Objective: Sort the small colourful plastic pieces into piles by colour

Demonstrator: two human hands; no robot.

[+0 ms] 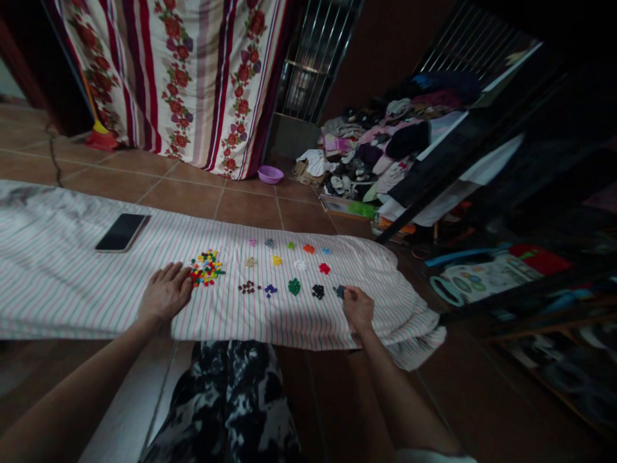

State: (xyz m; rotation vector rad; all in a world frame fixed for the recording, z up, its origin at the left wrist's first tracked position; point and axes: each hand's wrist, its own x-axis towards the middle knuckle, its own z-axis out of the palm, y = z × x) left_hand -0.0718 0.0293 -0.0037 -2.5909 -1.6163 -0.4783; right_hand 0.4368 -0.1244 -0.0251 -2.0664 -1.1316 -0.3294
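My left hand (166,289) lies flat on the striped cloth (130,315), fingers stretched out to the left edge of a mixed pile of small coloured pieces (207,267). On the right, the fingers of my right hand (359,307) are pinched together at a small dark grey pile (339,291); whatever is between the fingertips is too small to make out. Single-colour piles lie between my hands, among them a brown pile (247,287), a blue pile (270,290), a green pile (294,287), a black pile (318,291), a red pile (324,269) and a yellow pile (276,260).
A phone (122,233) rests on the cloth at the left. Beyond, a purple basin (270,174) stands on the tiled floor by a flowered curtain (193,83). Heaped clothes (376,141) and a dark slanted frame (434,173) are at the right.
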